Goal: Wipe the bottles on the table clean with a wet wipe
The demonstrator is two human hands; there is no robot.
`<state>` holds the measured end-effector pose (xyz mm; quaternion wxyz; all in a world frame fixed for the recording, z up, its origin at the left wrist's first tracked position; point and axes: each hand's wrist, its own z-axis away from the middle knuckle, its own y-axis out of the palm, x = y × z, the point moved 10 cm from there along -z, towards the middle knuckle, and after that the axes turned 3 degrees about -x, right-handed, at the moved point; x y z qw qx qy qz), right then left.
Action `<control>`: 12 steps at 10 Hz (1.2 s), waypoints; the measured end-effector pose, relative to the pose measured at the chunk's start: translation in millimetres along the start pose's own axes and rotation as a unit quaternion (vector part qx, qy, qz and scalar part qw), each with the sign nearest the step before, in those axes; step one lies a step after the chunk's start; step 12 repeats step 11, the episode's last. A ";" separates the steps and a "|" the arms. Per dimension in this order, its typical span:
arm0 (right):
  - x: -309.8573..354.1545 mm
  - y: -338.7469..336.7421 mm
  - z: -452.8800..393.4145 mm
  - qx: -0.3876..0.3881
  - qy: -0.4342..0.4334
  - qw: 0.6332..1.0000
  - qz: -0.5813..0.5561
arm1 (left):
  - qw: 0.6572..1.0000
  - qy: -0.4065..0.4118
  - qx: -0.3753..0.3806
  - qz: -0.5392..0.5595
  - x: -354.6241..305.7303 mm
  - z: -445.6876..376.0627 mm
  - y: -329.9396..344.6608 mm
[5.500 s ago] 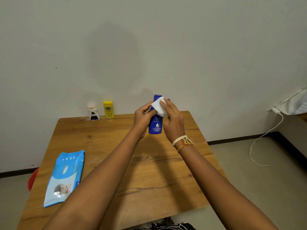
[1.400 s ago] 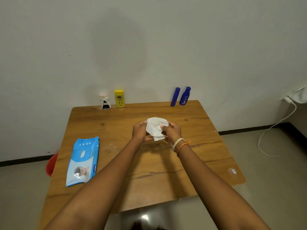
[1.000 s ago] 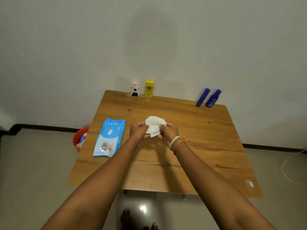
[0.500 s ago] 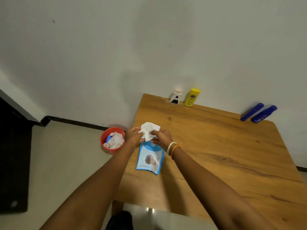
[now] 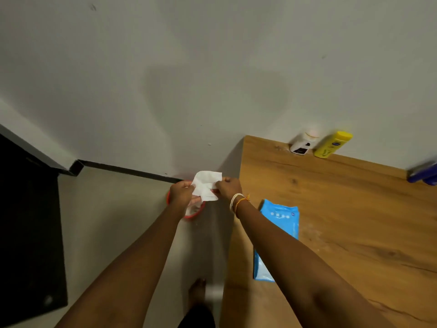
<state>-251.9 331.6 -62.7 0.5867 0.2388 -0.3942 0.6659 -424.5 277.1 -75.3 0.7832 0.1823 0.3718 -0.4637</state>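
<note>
Both hands hold one white wet wipe (image 5: 206,185) in the air, off the table's left edge. My left hand (image 5: 181,193) pinches its left side and my right hand (image 5: 229,188) its right side. Directly below them a red bin (image 5: 196,212) stands on the floor, mostly hidden by my left hand. At the back of the wooden table (image 5: 343,221) stand a white bottle (image 5: 303,144) and a yellow bottle (image 5: 332,145). Two blue bottles (image 5: 423,174) show blurred at the right edge.
A light blue wet-wipe pack (image 5: 277,235) lies near the table's left edge, partly under my right forearm. A dark panel (image 5: 28,221) fills the left side. My bare foot (image 5: 197,290) is on the grey floor beside the table.
The view and both hands swung left, from above the wipe pack on the table to off the table's edge, above the red bin. The wipe stays held in both hands.
</note>
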 end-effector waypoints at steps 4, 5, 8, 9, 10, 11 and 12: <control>-118.9 116.6 -152.8 0.004 0.097 0.995 -0.009 | 0.982 -0.158 -0.052 0.083 138.2 -187.2 -33.8; -162.0 139.8 -188.2 -0.002 0.127 0.992 0.009 | 0.976 -0.181 -0.057 0.110 165.8 -221.6 -38.6; -232.1 197.5 -269.2 0.030 0.095 0.987 0.127 | 0.985 -0.155 -0.013 0.078 206.8 -298.9 -30.1; -216.9 195.2 -259.0 0.048 0.101 0.976 0.185 | 0.992 -0.112 -0.044 0.047 208.5 -314.7 -45.9; -203.5 186.6 -239.7 0.060 0.086 0.962 0.253 | 0.994 -0.098 -0.047 0.001 203.0 -301.1 -58.0; -176.0 176.0 -209.4 0.081 0.063 0.958 0.267 | 0.996 -0.059 -0.048 -0.045 167.8 -269.5 -62.1; -176.0 176.0 -209.4 0.081 0.063 0.958 0.267 | 0.996 -0.059 -0.048 -0.045 167.8 -269.5 -62.1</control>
